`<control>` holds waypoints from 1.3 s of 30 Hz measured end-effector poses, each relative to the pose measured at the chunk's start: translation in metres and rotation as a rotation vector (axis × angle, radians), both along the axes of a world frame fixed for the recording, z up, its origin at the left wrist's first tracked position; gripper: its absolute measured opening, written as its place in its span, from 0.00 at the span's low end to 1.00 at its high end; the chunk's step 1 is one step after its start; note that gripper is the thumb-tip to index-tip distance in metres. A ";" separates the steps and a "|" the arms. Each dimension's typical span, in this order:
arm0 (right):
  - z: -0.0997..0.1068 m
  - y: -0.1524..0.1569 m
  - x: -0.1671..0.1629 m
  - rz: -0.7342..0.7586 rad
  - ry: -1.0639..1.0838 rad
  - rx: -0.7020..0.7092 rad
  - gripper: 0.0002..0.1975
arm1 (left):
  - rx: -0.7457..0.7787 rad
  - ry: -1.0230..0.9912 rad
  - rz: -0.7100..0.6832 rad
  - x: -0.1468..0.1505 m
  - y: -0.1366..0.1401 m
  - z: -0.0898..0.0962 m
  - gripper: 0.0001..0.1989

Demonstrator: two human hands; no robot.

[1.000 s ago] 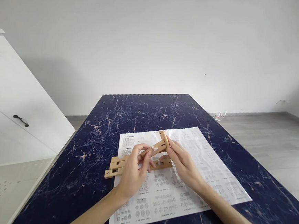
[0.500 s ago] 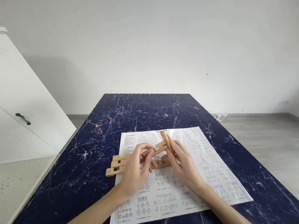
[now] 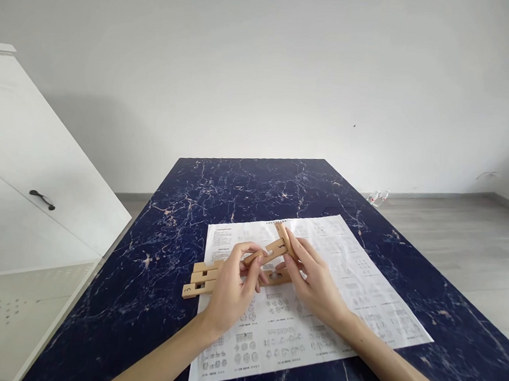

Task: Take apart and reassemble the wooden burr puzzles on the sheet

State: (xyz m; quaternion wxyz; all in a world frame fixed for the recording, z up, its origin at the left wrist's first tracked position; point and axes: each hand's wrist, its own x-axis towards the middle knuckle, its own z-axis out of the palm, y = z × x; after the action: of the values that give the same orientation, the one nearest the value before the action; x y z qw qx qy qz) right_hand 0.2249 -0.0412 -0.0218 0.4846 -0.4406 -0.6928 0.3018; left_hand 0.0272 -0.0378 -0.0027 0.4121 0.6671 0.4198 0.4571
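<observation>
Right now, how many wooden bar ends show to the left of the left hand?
3: the near bar, the middle bar and the far bar, lying side by side; the left hand may cover others.

Probably a room in a home, though little of it shows: plain white wall (image 3: 264, 68), grey wood-look floor (image 3: 453, 235) with skirting (image 3: 417, 194), white cabinet (image 3: 33, 138) with black handle (image 3: 42, 199), blue marble-look table (image 3: 246, 184).

Notched wooden piece (image 3: 273, 249), tilted, its end against a crosswise piece (image 3: 286, 237), three wooden bars (image 3: 197, 277) side by side.
</observation>
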 end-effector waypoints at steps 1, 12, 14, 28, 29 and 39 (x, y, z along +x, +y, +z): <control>0.000 0.000 0.000 0.000 -0.003 0.005 0.28 | -0.003 0.003 0.001 0.000 0.000 0.000 0.11; -0.002 -0.001 0.001 0.004 -0.091 0.079 0.30 | -0.012 0.031 -0.005 -0.002 -0.001 0.000 0.11; -0.002 -0.001 0.001 0.006 -0.099 0.077 0.30 | -0.014 0.029 -0.011 -0.002 -0.001 0.000 0.11; 0.000 -0.004 -0.001 0.011 -0.092 0.062 0.30 | -0.052 -0.011 -0.039 0.000 -0.001 0.004 0.12; 0.000 -0.004 -0.001 0.011 -0.083 0.053 0.30 | -0.055 -0.016 -0.040 0.001 -0.001 0.004 0.12; 0.005 -0.004 -0.002 -0.110 -0.114 0.097 0.26 | -0.114 -0.034 -0.095 0.000 0.000 -0.003 0.16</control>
State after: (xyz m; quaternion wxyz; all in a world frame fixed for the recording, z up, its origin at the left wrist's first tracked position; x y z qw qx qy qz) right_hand 0.2225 -0.0454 -0.0168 0.4810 -0.4706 -0.7076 0.2155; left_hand 0.0269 -0.0375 -0.0061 0.4779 0.6536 0.4060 0.4238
